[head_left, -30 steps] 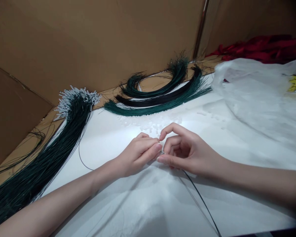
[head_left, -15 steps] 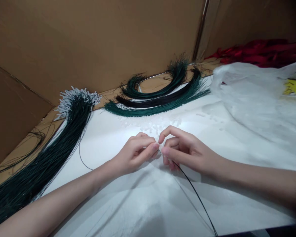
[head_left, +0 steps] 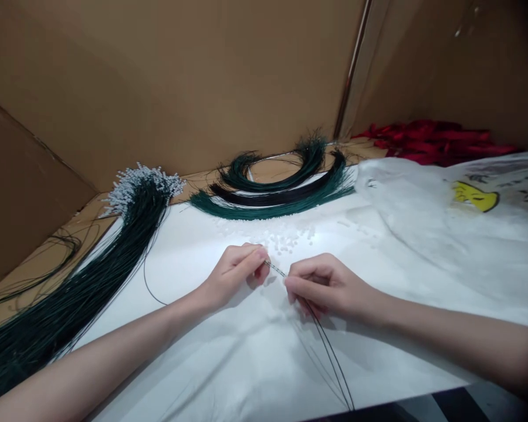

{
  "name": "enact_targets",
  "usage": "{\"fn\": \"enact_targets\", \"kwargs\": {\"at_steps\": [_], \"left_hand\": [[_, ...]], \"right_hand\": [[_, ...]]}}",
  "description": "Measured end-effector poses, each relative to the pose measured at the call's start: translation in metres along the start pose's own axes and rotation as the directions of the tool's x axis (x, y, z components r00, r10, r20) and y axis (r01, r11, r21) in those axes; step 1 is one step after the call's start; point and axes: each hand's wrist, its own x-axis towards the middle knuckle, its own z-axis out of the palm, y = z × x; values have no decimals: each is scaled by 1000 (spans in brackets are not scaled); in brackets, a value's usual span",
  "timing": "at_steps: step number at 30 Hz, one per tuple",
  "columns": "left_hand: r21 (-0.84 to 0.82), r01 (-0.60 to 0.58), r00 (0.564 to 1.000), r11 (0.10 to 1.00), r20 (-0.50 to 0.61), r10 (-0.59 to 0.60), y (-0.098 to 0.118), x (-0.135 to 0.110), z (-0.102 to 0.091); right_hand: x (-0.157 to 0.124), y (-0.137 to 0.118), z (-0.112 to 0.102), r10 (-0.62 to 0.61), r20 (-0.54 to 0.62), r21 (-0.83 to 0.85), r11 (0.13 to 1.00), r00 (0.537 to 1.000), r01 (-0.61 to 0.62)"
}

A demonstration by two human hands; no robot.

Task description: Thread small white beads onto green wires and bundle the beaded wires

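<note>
My left hand (head_left: 240, 272) pinches one end of a thin dark cord, closed between thumb and fingers. A short stretch of the cord (head_left: 276, 269) spans the gap between my hands and looks twisted, with light and dark flecks. On its other side my right hand (head_left: 328, 287) pinches it too, thumb against fingers. From below the right hand, two dark strands run down toward the table's front edge. Small white pieces (head_left: 286, 239) lie scattered just beyond my hands. Whatever sits inside my fingertips is hidden.
A thick bundle of dark green cords (head_left: 110, 258) with white tips lies at left. Curved green and black bundles (head_left: 273, 199) rest behind the white pieces. Right of them are a plastic bag (head_left: 422, 217) and red ribbons (head_left: 440, 140). Cardboard walls (head_left: 193, 82) stand behind.
My hands have drawn slightly apart, exposing the flecked stretch of cord. My right forefinger, raised before, has closed down onto it. The view has shifted a little.
</note>
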Motion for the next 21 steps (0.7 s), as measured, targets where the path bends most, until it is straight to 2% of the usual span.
{"fn": "enact_targets", "kwargs": {"at_steps": [2,4,8,11,14,17,19,21], "left_hand": [[-180,45,998,983,-26,-50,-3,3,0],[-283,41,998,958,-40,-55,-6,5,1],[-329,20,999,944,-28,-31,-4,2,2],[-301,26,996,953,88,1,5,-8,3],[-241,9,974,971,221,46,23,-17,4],[-305,37,953,951,297,58,49,-26,4],[-379,84,946,922,320,46,70,-36,1],[-392,152,947,907,320,-21,90,-50,-10]], "right_hand": [[3,-1,1,-13,-54,-18,1000,998,12],[5,-2,3,-43,-87,-45,998,995,39],[8,-8,9,-143,-117,-41,989,983,139],[10,-21,15,-234,-155,-72,972,960,225],[20,-43,23,-335,-218,-120,941,917,316],[42,-72,32,-454,-234,-137,891,860,433],[61,-93,36,-513,-259,-79,856,819,511],[80,-115,37,-504,-312,4,847,805,532]]}}
